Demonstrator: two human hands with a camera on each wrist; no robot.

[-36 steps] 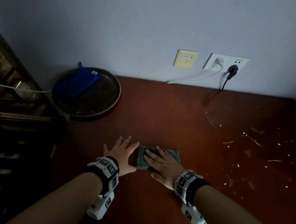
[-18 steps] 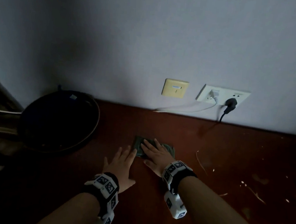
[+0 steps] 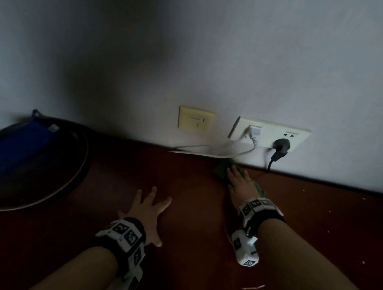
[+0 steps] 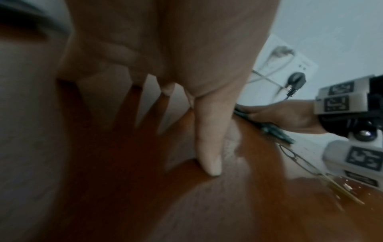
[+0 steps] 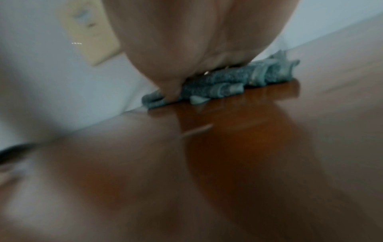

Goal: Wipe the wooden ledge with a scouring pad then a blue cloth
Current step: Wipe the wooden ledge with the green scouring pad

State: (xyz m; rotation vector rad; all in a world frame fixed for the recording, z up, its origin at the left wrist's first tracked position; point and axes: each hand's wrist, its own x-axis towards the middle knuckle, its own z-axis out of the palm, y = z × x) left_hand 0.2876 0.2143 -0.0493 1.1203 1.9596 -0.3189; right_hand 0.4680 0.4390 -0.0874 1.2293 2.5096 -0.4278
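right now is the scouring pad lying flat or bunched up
Bunched up: the scouring pad shows folds and ridges under the right hand, pressed on the wooden ledge beside the wall.

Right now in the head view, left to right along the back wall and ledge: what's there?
Blue cloth in the round tray → yellow wall plate → scouring pad under the right hand → white plug → black plug.
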